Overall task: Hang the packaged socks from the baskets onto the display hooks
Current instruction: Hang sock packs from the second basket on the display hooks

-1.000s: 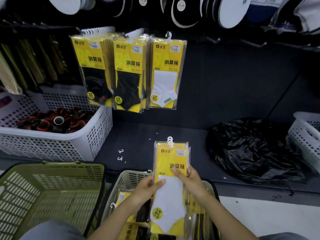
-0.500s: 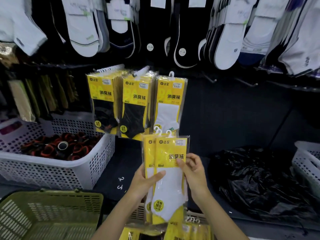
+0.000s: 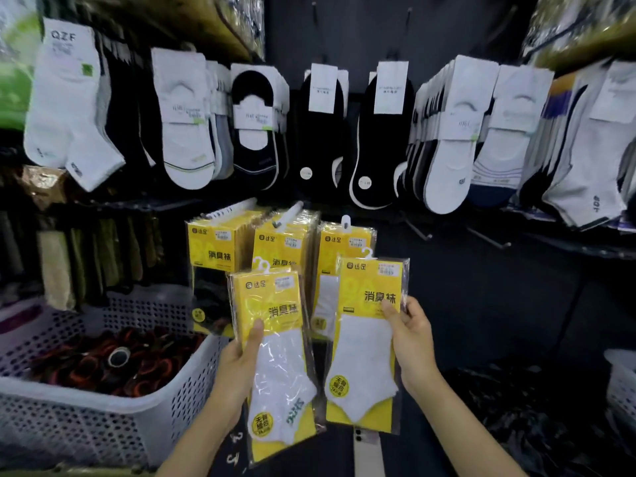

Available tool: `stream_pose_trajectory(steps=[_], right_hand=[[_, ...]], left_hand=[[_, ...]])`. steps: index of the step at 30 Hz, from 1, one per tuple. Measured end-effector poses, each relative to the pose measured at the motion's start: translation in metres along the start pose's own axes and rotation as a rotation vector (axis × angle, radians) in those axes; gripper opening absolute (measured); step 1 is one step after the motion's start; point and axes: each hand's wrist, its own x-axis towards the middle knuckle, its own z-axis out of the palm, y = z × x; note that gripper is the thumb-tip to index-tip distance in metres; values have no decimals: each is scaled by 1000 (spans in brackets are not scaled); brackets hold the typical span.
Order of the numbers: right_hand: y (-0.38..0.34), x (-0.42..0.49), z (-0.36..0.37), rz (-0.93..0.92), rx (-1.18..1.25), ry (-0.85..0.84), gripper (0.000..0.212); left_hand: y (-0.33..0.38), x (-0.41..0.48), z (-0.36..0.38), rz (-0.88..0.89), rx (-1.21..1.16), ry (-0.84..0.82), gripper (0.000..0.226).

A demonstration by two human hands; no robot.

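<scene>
Left grip (image 3: 237, 370) was clamped on a small stack of sock packs (image 3: 275, 304), thumb on the front, just right of the white basket (image 3: 103, 428). Right grip (image 3: 411, 342) pinched a single pack (image 3: 364, 356) further right, not touching the stack. Hung yellow packs (image 3: 220, 242) sat above the basket's right corner. The basket was full of dark red-and-black rolled things (image 3: 86, 370), couldn't tell what.

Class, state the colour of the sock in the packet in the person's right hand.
White. The packet shows it best in the head view.
</scene>
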Motion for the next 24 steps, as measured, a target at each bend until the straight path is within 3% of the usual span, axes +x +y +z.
stream_pose_trajectory(steps=[9, 16, 20, 24], right_hand=[[-3, 55, 31, -77, -126, -12, 7], [15, 87, 39, 16, -152, 62, 6], [27, 110, 42, 88, -176, 168, 13], [33, 122, 39, 149, -231, 285, 35]], left_hand=[[28, 36, -10, 164, -14, 91, 47], [35, 44, -8, 166, -37, 76, 44], [38, 47, -5, 138, -15, 85, 49], [39, 50, 2, 79, 6, 82, 52]])
